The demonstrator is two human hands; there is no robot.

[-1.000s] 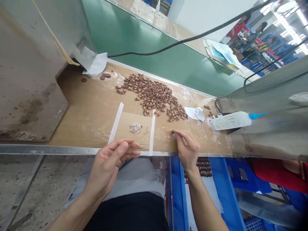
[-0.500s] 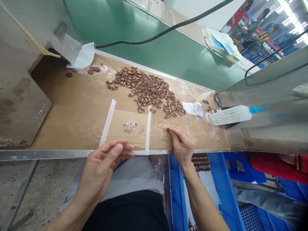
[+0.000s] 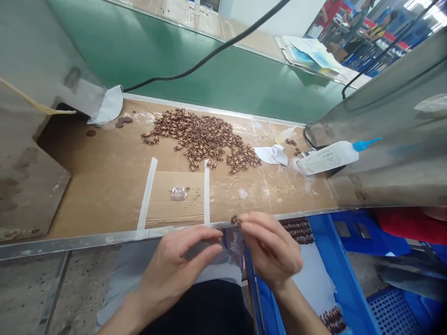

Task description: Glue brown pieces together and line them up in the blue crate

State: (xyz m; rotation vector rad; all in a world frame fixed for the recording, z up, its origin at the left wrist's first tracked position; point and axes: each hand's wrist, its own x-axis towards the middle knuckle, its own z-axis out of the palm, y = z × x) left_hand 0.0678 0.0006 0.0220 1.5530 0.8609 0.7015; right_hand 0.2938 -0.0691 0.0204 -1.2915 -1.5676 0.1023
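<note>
My right hand [image 3: 270,244] pinches a small dark brown piece [image 3: 234,218] between thumb and fingertips, just over the front edge of the bench. Facing it from the left, my left hand [image 3: 190,253] has thumb and fingers apart, with nothing visible between them. Beyond both hands, a heap of small brown-and-gold pieces [image 3: 200,132] lies on the cardboard-covered bench top [image 3: 104,186]. A round, clear, shiny disc [image 3: 179,193] rests on a cardboard sheet between two white tape strips, with tiny dark specks beside it.
A white bottle with a blue nozzle [image 3: 330,158] leans at the right by a metal housing [image 3: 394,153]. Close by lies a white cloth [image 3: 272,154]. Below the bench on the right, a blue crate [image 3: 335,260] holds rows of brown pieces on white sheeting.
My right hand has lifted the small brown piece off the bench top and drawn it toward me. My left hand has moved right, nearer to it. The camera view has shifted.
</note>
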